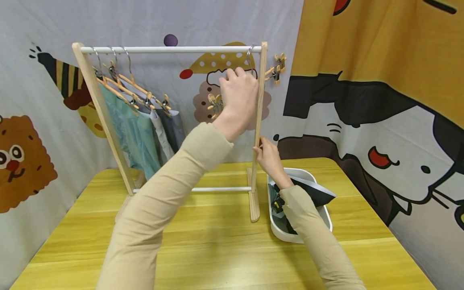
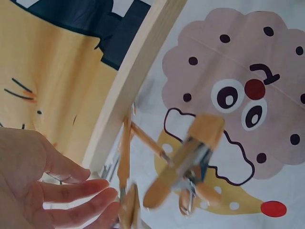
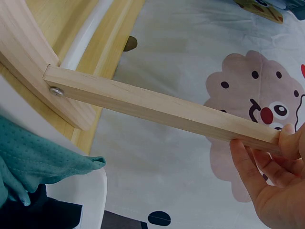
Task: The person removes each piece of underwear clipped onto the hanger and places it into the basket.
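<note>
A garment rack (image 1: 170, 50) with a white rail and wooden posts stands on the table. My left hand (image 1: 241, 94) is raised at the rail's right end, beside the wooden clip hangers (image 1: 270, 72) hanging there. In the left wrist view, its fingers (image 2: 81, 191) are near the hangers (image 2: 125, 157), with nothing plainly pinched; one clip is blurred. Lower down, my right hand (image 1: 270, 157) grips the right post. The right wrist view shows its thumb and fingers on either side of that wooden post (image 3: 162, 107).
At the rail's left end, several hangers hold clothes, including a green garment (image 1: 135, 133) and grey ones. A white basket (image 1: 286, 237) with folded dark, grey and teal clothes stands right of the rack on the wooden table (image 1: 203, 249). A printed curtain (image 1: 362, 100) hangs behind.
</note>
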The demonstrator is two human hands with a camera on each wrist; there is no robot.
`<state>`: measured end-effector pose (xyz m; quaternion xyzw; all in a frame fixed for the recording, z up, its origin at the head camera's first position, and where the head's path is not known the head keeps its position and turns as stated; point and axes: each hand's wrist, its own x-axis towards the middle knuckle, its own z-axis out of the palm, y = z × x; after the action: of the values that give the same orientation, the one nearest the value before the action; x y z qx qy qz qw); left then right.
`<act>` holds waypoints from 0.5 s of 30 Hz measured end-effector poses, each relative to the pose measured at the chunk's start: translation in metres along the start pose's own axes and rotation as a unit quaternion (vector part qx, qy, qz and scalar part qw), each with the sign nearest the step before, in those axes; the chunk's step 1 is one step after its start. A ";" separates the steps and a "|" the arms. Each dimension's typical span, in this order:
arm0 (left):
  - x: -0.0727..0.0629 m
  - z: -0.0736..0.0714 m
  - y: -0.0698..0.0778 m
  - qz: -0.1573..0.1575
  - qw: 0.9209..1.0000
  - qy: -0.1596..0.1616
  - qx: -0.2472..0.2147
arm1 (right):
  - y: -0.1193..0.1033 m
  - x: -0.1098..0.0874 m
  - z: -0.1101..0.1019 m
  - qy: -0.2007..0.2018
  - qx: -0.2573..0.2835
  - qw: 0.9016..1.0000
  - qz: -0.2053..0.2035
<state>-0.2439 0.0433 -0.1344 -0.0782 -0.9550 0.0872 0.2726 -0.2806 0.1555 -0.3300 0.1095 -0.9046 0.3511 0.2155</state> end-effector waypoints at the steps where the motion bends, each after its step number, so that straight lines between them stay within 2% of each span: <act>1: 0.000 -0.001 -0.003 -0.004 1.000 -0.002 -0.002 | 0.000 0.000 0.000 0.000 0.001 1.000 0.000; 7: 0.003 -0.005 -0.022 -0.030 0.999 -0.020 -0.030 | 0.001 0.000 0.001 0.004 0.004 1.000 -0.001; 11: 0.004 -0.006 -0.036 -0.044 0.998 -0.032 -0.029 | 0.001 0.000 0.001 0.001 0.001 1.000 0.001; 15: 0.004 -0.006 -0.048 -0.060 0.996 -0.021 -0.055 | 0.002 0.000 0.001 -0.003 0.002 1.000 0.005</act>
<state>-0.2488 -0.0021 -0.1170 -0.0335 -0.9669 0.0199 0.2521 -0.2821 0.1558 -0.3317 0.1063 -0.9051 0.3534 0.2114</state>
